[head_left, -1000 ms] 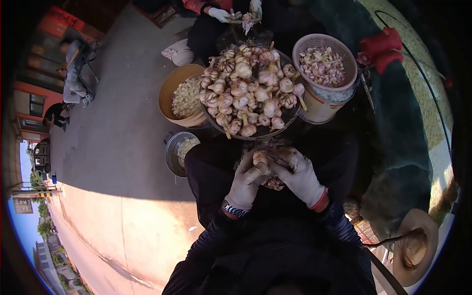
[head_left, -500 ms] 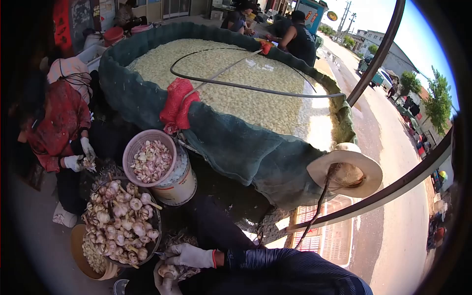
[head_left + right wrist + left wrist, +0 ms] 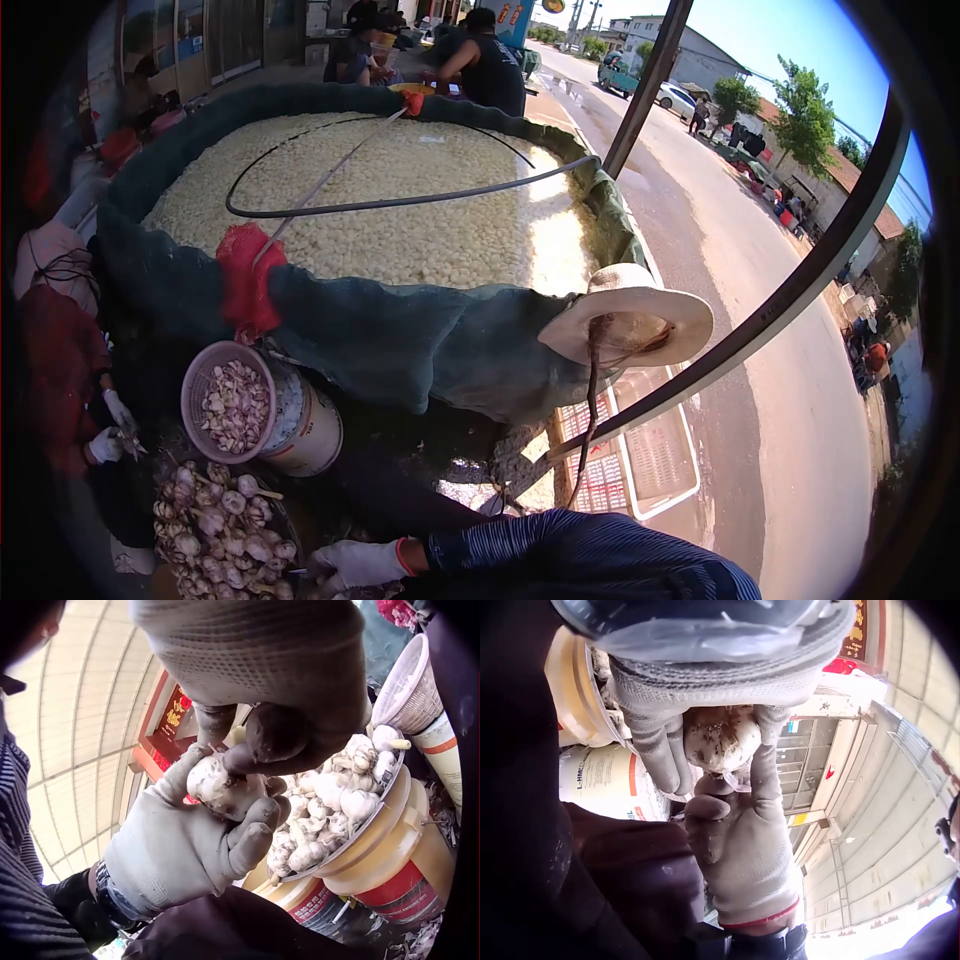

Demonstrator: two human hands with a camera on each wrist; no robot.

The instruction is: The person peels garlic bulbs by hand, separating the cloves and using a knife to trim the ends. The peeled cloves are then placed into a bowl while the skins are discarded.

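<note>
A pale garlic bulb (image 3: 721, 739) is between both gloved hands in the left wrist view. My left hand (image 3: 716, 684) grips it from above, fingers on both sides. Below, my red-cuffed right hand (image 3: 751, 859) has curled fingers against its underside, by a thin whitish flap (image 3: 736, 782). The right wrist view has the bulb (image 3: 219, 786) in my left hand's curled fingers (image 3: 176, 844), while my right hand (image 3: 262, 667) pinches its top. In the head view my right hand (image 3: 360, 563) is at the bottom edge beside heaped garlic bulbs (image 3: 222, 535); my left hand is out of view.
A pink basket of cloves (image 3: 235, 403) sits on a white bucket (image 3: 312, 430). Behind is a green-lined pool (image 3: 390, 340) of pale cloves, with a straw hat (image 3: 640, 315) by its corner. Another person's gloved hands (image 3: 110, 430) are at left; a metal pole (image 3: 760, 335) slants across the right.
The head view has swung toward the pool and street, so the garlic heap and my hands sit lower; my left hand has left that view.
</note>
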